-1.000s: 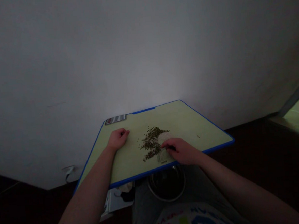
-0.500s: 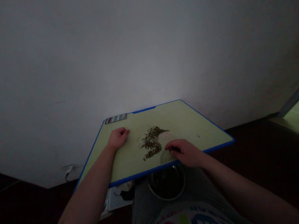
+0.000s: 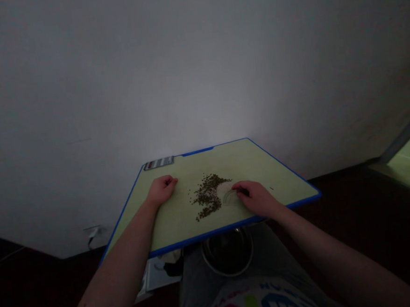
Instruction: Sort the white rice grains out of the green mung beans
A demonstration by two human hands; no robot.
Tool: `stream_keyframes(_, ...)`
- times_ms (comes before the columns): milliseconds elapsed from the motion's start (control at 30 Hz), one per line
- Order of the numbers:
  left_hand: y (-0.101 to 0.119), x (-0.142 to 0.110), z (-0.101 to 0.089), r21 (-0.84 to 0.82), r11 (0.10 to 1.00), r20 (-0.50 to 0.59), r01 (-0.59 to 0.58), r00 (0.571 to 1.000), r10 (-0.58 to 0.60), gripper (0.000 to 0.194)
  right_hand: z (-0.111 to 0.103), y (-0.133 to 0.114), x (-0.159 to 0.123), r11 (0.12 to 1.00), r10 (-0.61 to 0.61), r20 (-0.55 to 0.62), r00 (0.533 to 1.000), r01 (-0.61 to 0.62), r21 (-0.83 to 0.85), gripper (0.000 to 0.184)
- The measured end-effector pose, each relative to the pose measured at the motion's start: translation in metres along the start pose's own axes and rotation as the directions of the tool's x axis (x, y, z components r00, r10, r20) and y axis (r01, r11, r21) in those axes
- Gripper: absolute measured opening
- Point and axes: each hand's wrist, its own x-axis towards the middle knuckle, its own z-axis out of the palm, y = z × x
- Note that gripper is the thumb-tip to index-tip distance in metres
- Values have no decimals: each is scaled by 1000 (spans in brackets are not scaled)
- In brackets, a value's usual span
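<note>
A scatter of small dark green-brown beans (image 3: pixel 208 195) lies mid-board on a pale table board (image 3: pixel 182 225) with a blue rim. A pinkish-white heap of fine grains (image 3: pixel 224 187) touches its right side. My right hand (image 3: pixel 255 196) pinches a clear, curved plastic piece, which looks like a protractor (image 3: pixel 229 197), close to this heap. My left hand (image 3: pixel 161 189) rests as a loose fist on the board, left of the beans, apart from them. No object shows in it.
A metal bowl (image 3: pixel 230 272) sits on my lap under the board's near edge; its inside is dark. A phone-like flat device (image 3: pixel 159 163) lies at the far left corner. Beyond the board rises a grey wall (image 3: pixel 200 79), with a plugged-in cable (image 3: pixel 92 235) low at left.
My right hand has moved away from the near edge, bringing the protractor up beside the pale heap. The left hand stays put, and the beans look the same.
</note>
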Motion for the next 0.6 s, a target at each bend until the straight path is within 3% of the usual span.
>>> stream_keyframes(600,1,-1,-1,9,1000,9,-1,1000,1,37,5,-4,7,994,-101,66,993,98,46,28)
